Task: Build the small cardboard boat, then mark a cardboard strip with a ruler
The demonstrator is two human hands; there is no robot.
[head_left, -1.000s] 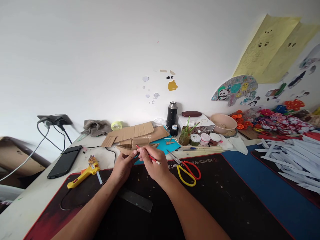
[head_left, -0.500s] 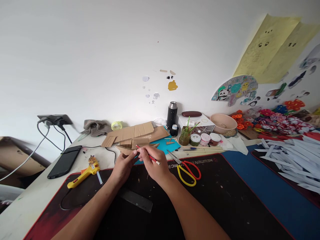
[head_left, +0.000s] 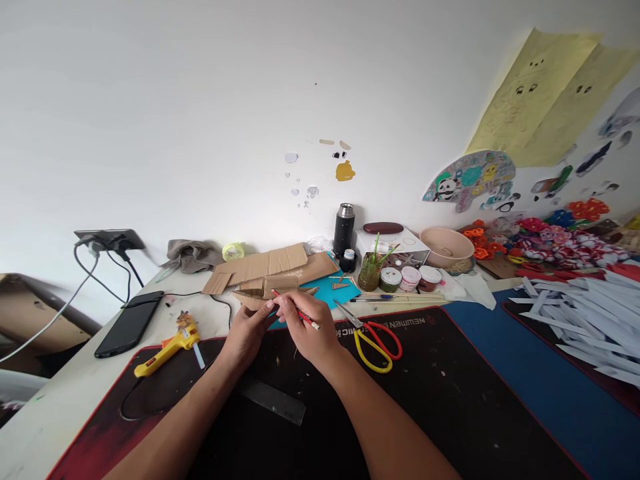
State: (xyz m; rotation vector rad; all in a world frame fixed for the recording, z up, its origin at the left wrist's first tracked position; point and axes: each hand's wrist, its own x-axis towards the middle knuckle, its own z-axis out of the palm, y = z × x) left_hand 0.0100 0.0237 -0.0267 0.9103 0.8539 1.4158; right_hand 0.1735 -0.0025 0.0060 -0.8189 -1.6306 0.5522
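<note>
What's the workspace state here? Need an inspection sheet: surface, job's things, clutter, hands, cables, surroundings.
Surface: black desk mat with red edge on a pale table; blue mat to its right.
Job's things: red pencil in right hand; cardboard piece under left hand.
Clutter: scissors, yellow glue gun, phone, dark ruler, cardboard sheets, flask, paint pots, bowl, white paper strips.
Hands: right grips the pencil; left rests on the cardboard.
Cables: glue gun cord on the mat; plugs at the wall socket.
Surroundings: white wall with stickers and yellow paper.
</note>
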